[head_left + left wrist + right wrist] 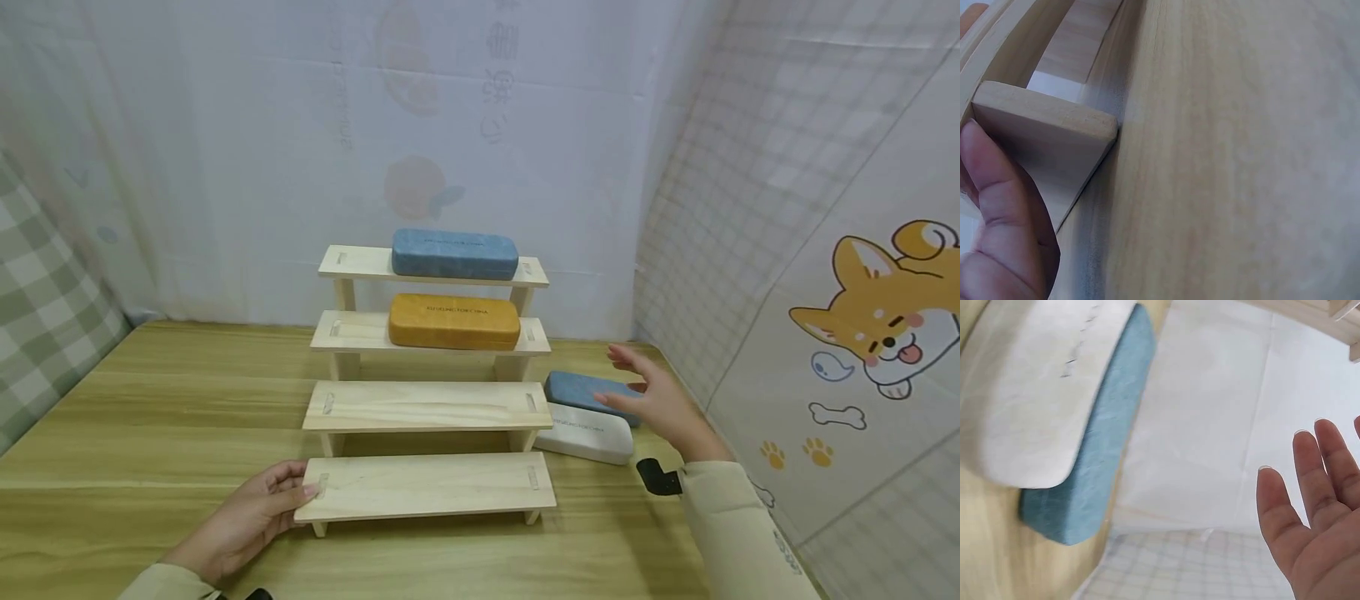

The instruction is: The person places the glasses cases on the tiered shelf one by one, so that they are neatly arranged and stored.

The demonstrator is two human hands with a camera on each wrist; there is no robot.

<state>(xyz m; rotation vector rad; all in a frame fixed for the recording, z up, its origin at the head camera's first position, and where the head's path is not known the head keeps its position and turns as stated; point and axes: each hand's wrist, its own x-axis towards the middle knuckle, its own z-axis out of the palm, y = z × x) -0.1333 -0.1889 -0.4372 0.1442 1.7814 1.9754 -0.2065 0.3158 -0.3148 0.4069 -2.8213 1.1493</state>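
A wooden tiered display stand [427,490] stands on the table. My left hand [251,512] grips the left end of its lowest step, thumb on top; in the left wrist view the thumb [997,187] lies by an upright support [1047,125]. My right hand [663,408] hovers with fingers spread over a blue glasses case [577,390] right of the stand, holding nothing. A white glasses case [585,433] lies just in front of that blue one. On the top step sits another blue glasses case [454,254], and a mustard-yellow glasses case [453,322] rests one step below.
The wood-grain table [187,400] extends left of the stand. A pale printed cloth [247,167] hangs behind it, and a wall covering with a cartoon dog [885,308] rises close on the right. Green checked fabric [45,308] hangs at the left.
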